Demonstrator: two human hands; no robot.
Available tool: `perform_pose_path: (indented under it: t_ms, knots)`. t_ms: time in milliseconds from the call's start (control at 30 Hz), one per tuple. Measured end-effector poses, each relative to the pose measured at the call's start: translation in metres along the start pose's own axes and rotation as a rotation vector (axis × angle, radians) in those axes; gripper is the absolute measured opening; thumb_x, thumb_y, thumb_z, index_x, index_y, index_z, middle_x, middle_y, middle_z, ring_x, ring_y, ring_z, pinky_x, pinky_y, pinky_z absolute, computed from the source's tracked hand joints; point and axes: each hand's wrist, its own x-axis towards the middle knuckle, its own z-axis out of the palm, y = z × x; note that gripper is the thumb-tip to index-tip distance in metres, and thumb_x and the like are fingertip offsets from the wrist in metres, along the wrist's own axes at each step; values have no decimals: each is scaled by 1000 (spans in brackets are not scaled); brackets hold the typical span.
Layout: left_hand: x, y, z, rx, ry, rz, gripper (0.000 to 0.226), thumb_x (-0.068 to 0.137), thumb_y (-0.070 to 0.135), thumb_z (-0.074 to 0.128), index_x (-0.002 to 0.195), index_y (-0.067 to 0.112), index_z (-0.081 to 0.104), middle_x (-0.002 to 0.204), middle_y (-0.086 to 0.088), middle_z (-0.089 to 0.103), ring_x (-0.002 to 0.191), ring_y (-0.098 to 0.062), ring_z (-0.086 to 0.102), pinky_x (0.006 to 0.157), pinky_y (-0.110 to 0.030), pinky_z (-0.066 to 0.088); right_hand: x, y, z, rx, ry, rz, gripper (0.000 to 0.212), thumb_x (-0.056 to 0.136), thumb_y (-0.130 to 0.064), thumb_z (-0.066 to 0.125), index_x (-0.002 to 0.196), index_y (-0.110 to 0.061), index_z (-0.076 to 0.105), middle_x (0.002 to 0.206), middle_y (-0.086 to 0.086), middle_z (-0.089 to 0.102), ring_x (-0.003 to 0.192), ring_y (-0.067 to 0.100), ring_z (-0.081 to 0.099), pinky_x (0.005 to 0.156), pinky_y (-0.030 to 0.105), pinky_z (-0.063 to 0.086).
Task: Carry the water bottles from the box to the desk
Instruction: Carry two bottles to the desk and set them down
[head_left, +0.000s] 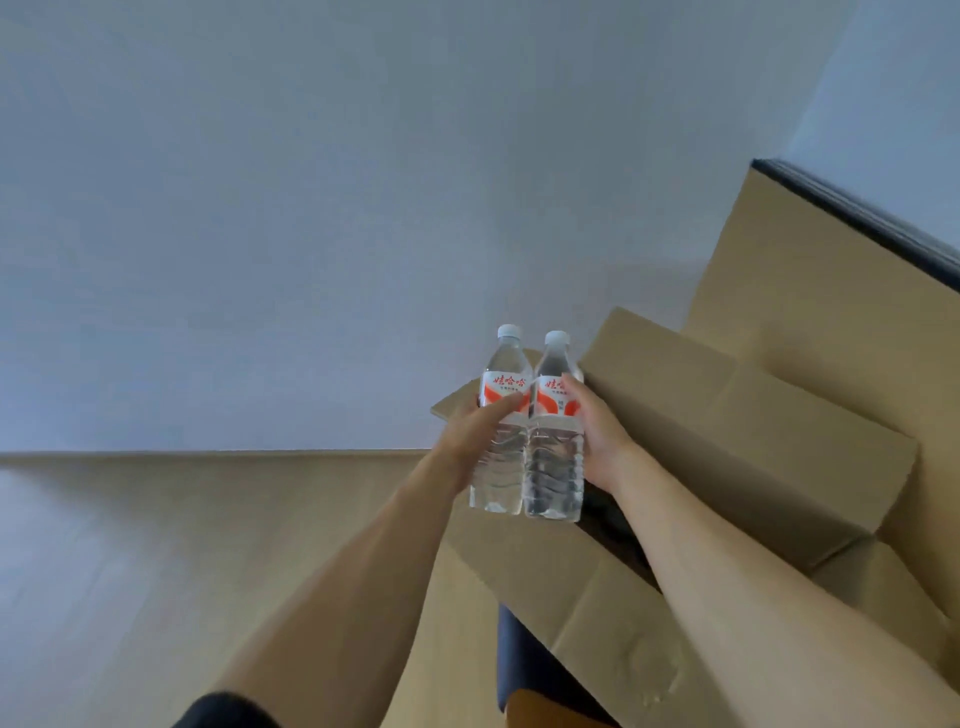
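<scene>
Two clear water bottles with white caps and red-and-white labels stand upright side by side in the air, pressed together. My left hand grips the left bottle around its label. The right bottle is held the same way by my right hand. Both bottles hang just above the left rim of an open cardboard box, whose flaps are spread outward. The inside of the box is mostly hidden behind my right forearm and the flaps. No desk is in view.
A pale wall fills the upper view and meets a light wooden floor at the left. The box rests on a dark-edged seat or stand. A dark ledge runs behind the box at the right.
</scene>
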Motion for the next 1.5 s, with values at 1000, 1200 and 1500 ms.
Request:
perform_pose_path:
  t_ms: [1000, 1200, 1500]
  knots:
    - [-267, -35, -462, -427, 684, 148, 39, 91, 19, 73, 123, -1, 66, 118, -27, 70, 95, -38, 70, 85, -46, 59, -5, 221, 494, -449, -760, 225, 41, 102, -35, 55, 132, -8, 62, 124, 21, 69, 108, 40, 69, 80, 44, 61]
    - [-328, -57, -520, -363, 837, 178, 35, 87, 6, 71, 122, -1, 67, 117, -26, 70, 112, -48, 65, 104, -61, 49, -19, 268, 564, -512, -988, 277, 33, 91, -8, 64, 123, -11, 68, 129, 24, 65, 112, 41, 67, 93, 49, 56]
    - [-392, -71, -583, -356, 1128, 109, 35, 86, 11, 75, 119, 1, 70, 115, -21, 73, 111, -42, 67, 104, -56, 50, -21, 338, 657, -620, -1124, 374, 43, 92, -12, 66, 133, -1, 61, 134, 25, 62, 119, 45, 60, 103, 51, 47]
